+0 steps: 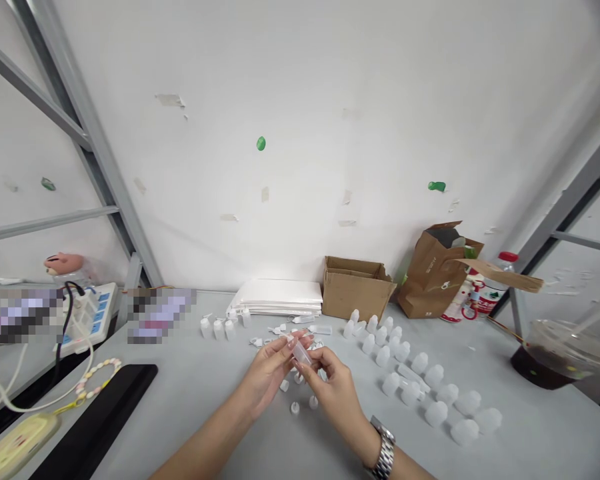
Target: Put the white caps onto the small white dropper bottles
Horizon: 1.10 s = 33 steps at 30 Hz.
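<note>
Head cam looking down at a light grey desk, and both hands are up off it: the left hand and the right hand are pinching a small translucent plastic bottle between their fingers, tilted, right above the middle of the desk. There's a silver metal wristwatch on the right wrist. Just under the hands a few little white plastic caps are scattered around, and more small white plastic bits lie just past the fingertips. Off to the left, a few white plastic bottles stand in a loose row, while over on the right a whole bunch of frosted white bottles sit in rough diagonal rows. Behind all that, against the wall, there's a stack of flat white bags, an open cardboard box and a brown paper bag. Far right is a clear plastic cup with some dark drink in it. Far left has a power strip with cables, a beaded strap, a black wrist rest and a cream extension socket, plus two pixelated patches you can't make out.
</note>
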Each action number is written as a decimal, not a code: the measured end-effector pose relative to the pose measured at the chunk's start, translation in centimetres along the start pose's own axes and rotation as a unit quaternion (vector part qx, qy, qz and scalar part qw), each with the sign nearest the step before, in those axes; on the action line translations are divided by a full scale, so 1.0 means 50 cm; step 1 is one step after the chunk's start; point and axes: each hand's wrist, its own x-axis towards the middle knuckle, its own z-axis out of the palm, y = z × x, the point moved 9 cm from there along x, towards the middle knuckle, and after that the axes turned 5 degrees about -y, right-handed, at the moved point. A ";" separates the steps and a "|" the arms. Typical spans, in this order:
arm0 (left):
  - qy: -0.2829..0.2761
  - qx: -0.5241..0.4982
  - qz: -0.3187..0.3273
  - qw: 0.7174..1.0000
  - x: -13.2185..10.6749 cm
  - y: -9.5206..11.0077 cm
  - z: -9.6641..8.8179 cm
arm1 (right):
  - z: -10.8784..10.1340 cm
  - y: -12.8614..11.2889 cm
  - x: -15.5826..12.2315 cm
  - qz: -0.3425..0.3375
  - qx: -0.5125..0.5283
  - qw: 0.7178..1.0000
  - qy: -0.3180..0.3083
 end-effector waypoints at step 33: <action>0.136 0.298 0.080 0.941 -0.005 0.106 -0.060 | -0.009 0.033 0.028 0.075 0.201 0.977 -0.016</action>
